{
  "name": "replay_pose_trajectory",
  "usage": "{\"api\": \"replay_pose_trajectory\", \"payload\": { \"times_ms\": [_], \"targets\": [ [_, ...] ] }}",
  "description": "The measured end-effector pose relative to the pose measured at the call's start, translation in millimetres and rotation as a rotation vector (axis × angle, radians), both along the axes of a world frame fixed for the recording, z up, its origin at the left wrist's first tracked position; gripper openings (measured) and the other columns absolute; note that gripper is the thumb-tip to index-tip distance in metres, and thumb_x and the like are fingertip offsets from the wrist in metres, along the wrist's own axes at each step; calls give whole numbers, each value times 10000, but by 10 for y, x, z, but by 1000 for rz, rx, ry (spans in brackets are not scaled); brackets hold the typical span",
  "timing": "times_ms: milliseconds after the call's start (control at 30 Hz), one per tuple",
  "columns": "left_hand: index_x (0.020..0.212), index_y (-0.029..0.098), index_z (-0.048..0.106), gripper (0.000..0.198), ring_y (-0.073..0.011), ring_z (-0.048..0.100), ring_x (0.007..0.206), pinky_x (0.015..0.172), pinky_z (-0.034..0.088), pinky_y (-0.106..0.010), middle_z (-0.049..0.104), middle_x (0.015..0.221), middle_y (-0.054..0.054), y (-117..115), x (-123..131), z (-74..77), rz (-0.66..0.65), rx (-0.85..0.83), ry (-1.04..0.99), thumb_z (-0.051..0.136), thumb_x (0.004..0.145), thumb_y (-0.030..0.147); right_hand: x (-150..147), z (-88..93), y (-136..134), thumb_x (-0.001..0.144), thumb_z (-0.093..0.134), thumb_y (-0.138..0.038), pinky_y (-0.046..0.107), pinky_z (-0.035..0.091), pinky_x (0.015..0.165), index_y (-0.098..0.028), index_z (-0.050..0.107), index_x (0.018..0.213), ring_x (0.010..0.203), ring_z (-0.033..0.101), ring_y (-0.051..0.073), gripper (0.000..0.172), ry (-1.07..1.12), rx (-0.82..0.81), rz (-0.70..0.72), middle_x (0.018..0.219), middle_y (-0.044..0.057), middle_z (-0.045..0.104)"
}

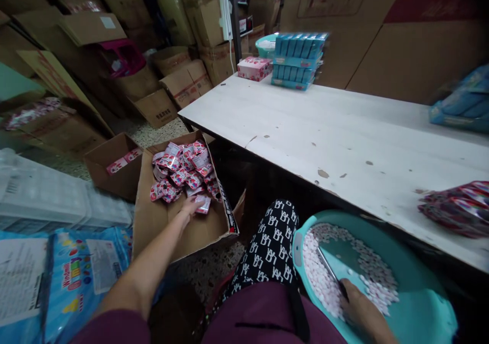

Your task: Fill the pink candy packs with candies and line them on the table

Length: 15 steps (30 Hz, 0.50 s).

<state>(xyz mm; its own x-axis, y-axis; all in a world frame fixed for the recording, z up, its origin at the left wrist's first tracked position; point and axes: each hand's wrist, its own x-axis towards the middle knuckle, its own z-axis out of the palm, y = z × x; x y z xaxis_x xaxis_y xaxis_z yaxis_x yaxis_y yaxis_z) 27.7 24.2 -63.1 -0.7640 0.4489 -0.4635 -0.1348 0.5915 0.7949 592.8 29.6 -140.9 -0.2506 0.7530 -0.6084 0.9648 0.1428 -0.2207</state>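
Note:
My left hand (192, 206) reaches down into an open cardboard box (160, 227) on the floor, its fingers closed on a small pink-and-white packet (204, 204) at the edge of a heap of similar packets (182, 172). My right hand (359, 306) rests inside a teal plastic basin (416, 303) on my lap, gripping the dark handle of a metal scoop (331, 271). The scoop lies among several small white and pink candies (324, 283) that fill part of the basin.
A long white table (336, 135) stands to my right, carrying stacked blue boxes (297, 61), a pink box (254, 69) and shiny packets (458, 209). Cardboard cartons crowd the floor and back wall. A smaller open box (114, 168) and blue candy bags (76, 278) lie at left.

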Motion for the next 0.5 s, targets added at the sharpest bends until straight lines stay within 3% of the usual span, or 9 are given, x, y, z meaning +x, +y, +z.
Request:
{"api": "replay_pose_trajectory", "payload": {
  "times_ms": [133,200,367,500],
  "targets": [
    [1017,128,569,371,-155,635,725,670,522,-265,662,863,-90,-330,191,333,105,229,-331,648,657,83,147,97,145,667,388,-87,248,403,665,-187,553,853,770,598,176,267,118,-156,-6,781,46,644],
    [1065,168,562,365,-154,637,795,708,528,-266,666,930,-75,-403,324,583,126,410,-511,595,709,95,191,195,240,676,406,-106,252,395,665,-168,560,821,773,590,180,220,93,-109,18,785,63,643],
    [1137,223,533,428,-190,598,972,809,522,-313,633,1074,-43,-330,939,1125,-95,552,-698,544,731,90,115,481,317,794,269,-87,328,416,715,-82,535,1025,892,576,241,353,-188,195,-27,983,187,603],
    [1101,249,546,448,-215,595,973,798,527,-326,615,1103,-41,-145,1599,1285,-335,467,-760,628,679,125,-153,494,148,804,234,-43,359,421,765,-19,413,1215,956,551,261,449,-175,168,66,1044,243,568]
  ]
}}
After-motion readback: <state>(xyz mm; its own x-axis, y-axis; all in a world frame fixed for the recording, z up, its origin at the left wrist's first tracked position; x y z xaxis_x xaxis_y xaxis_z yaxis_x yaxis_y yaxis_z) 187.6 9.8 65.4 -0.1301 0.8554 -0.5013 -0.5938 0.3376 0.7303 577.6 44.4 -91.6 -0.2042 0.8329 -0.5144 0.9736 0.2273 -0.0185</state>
